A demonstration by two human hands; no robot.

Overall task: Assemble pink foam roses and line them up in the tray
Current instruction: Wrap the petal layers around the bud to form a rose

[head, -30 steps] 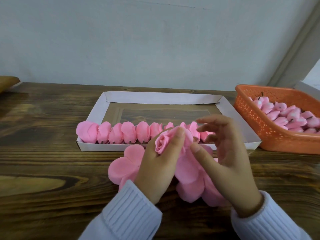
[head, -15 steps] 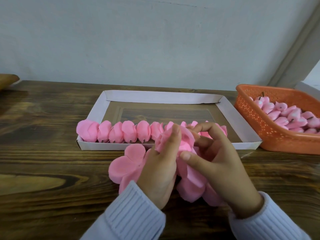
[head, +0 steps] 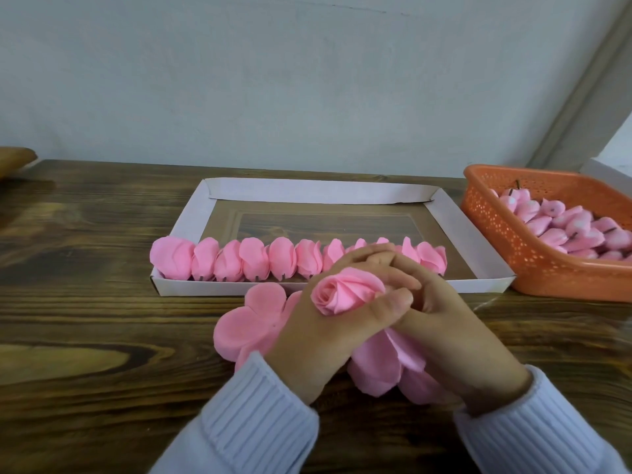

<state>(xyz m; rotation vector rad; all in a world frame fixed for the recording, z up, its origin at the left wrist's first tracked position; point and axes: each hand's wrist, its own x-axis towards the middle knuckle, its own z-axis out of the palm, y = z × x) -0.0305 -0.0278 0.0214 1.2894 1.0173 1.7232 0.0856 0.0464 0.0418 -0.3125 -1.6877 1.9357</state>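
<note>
A pink foam rose [head: 345,291] sits in my left hand [head: 318,333], whose fingers and thumb curl round it, bloom facing me. My right hand [head: 441,319] wraps over the left hand's fingers and the rose from the right. Both hands hover just in front of the white cardboard tray [head: 318,190]. A row of several finished roses [head: 239,260] lies along the tray's near wall, its right part hidden behind my hands. Flat pink petal sheets [head: 246,323] lie on the table under my hands.
An orange plastic basket [head: 513,248] full of pink rose buds [head: 567,227] stands to the right of the tray. The dark wooden table [head: 85,336] ends at a pale wall. A brown object [head: 13,159] sits at the far left edge.
My right hand has closed in from the right and now wraps over the left hand and the rose. The rose has turned, so its bloom faces me.
</note>
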